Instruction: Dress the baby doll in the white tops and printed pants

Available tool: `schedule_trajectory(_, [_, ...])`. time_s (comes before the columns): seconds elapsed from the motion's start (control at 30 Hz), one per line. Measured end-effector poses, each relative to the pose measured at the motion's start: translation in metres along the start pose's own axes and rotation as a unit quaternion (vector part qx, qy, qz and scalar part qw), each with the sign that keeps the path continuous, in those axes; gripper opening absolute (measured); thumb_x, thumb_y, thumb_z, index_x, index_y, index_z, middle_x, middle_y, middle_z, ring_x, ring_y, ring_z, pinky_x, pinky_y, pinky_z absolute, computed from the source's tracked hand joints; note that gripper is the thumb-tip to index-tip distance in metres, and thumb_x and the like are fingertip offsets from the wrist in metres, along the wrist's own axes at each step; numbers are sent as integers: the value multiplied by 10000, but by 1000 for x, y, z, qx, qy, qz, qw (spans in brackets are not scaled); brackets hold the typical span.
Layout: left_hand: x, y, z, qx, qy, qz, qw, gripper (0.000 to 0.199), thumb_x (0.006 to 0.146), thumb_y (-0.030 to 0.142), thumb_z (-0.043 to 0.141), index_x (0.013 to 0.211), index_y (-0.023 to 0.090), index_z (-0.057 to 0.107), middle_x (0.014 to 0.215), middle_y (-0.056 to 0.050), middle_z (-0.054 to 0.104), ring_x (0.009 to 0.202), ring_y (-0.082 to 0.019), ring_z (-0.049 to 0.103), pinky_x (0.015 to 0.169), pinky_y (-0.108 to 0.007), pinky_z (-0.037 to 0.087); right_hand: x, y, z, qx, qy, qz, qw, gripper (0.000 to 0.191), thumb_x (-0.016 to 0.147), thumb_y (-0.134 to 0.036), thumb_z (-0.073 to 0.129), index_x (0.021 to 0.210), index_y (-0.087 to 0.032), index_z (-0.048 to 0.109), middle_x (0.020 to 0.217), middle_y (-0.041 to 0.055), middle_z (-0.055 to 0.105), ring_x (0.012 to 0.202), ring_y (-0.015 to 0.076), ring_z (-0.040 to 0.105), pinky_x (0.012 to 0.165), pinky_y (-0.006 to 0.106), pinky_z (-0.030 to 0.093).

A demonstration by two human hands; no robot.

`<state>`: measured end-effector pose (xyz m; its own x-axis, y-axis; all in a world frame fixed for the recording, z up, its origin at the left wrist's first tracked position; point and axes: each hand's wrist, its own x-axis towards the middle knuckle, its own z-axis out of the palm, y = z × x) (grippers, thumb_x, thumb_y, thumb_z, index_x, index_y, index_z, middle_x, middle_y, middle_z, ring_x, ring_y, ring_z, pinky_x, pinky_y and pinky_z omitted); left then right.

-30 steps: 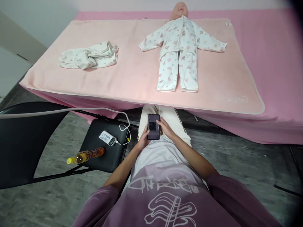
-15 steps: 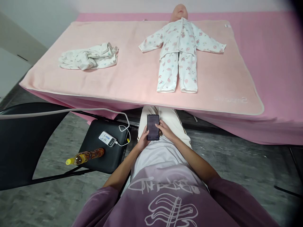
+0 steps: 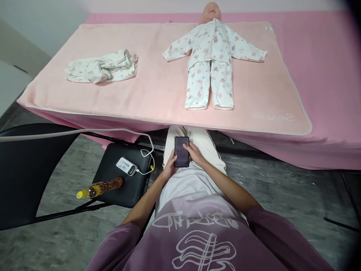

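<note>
A dark phone (image 3: 182, 154) is held upright over my lap, its screen facing me. My left hand (image 3: 170, 165) grips its left edge, fingers wrapped round behind it. My right hand (image 3: 195, 153) holds the right side, with the thumb over the upper right of the screen. Beyond the table's near edge, a doll (image 3: 211, 13) lies on its back, dressed in a white patterned top (image 3: 211, 43) and matching trousers (image 3: 197, 84), sleeves spread wide. Left of it lies a crumpled white patterned garment (image 3: 103, 68).
A pink mat (image 3: 152, 98) covers much of the pink-clothed table (image 3: 324, 67). At my left, a black chair (image 3: 132, 194) bears a white power bank (image 3: 126, 166) with a cable (image 3: 153, 150) and a yellow-capped bottle (image 3: 100, 189).
My right thumb has moved slightly up and left over the phone screen. The table scene has shifted slightly left and up in view.
</note>
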<state>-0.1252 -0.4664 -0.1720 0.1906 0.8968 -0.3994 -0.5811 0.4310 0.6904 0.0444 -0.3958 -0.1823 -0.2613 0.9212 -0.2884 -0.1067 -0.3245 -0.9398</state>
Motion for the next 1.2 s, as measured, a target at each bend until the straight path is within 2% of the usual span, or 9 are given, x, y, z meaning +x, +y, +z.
schedule_trajectory(0.1, [0,-1,0,0,6,-1,1000,862,967,413,806,1735,333,423,1655,-79,600,1535,-343,556,1293,-493,421,0,2,-1,-14,3,-13,1000,484,979,-619,700,1258,-229,762,944,35,759,1026,259,725,860,343,612])
schedule_trajectory(0.3, [2,-1,-2,12,6,0,1000,850,957,428,812,1720,326,451,1672,-81,583,1543,-346,542,1295,-504,418,1,7,-1,-30,-8,-43,999,477,956,-555,788,1309,-238,743,1274,71,791,1187,267,745,1073,417,595])
schedule_trajectory(0.63, [1,0,-2,19,-6,4,1000,798,981,428,789,1706,324,472,1702,-76,551,1574,-345,507,1316,-504,389,2,11,-2,-48,-5,-50,998,488,947,-535,807,1329,-241,733,1301,73,789,1190,263,752,1118,429,582])
schedule_trajectory(0.7, [1,0,-2,17,-5,3,1000,808,972,431,798,1704,327,472,1713,-75,539,1577,-351,502,1317,-511,387,0,9,-2,-42,-5,-47,998,493,940,-547,808,1318,-240,736,1289,70,788,1187,260,746,1101,409,587])
schedule_trajectory(0.77, [1,0,-2,13,-4,1,1000,814,971,433,800,1706,335,466,1715,-74,536,1574,-352,507,1314,-514,393,-1,6,-2,-30,-3,-32,999,494,945,-587,783,1295,-240,741,1185,56,796,1102,248,751,996,367,616])
schedule_trajectory(0.87, [1,-2,-3,11,-5,-1,1000,803,987,430,788,1712,337,455,1693,-78,561,1558,-343,530,1304,-503,409,0,-4,-1,-4,3,12,1000,522,962,-703,702,1187,-233,745,873,10,731,781,202,693,708,293,583])
schedule_trajectory(0.93, [1,-3,-5,8,-4,-1,1000,809,989,429,789,1717,335,448,1668,-86,586,1541,-343,552,1295,-500,421,4,-11,1,2,18,24,1000,568,953,-780,666,1074,-229,734,743,-13,653,655,180,613,608,275,516])
schedule_trajectory(1.1, [2,-5,-6,-6,22,-4,1000,854,960,423,816,1722,350,439,1663,-82,590,1527,-347,569,1282,-510,434,17,-16,9,-57,95,7,994,642,946,-857,599,845,-228,678,713,-7,637,674,183,601,616,268,480])
schedule_trajectory(1.2, [0,-3,-5,-5,22,-8,1000,863,946,435,830,1716,343,451,1657,-83,598,1529,-355,564,1283,-513,434,15,-12,10,-61,82,2,995,575,938,-790,661,930,-218,722,812,7,709,749,193,653,674,273,519])
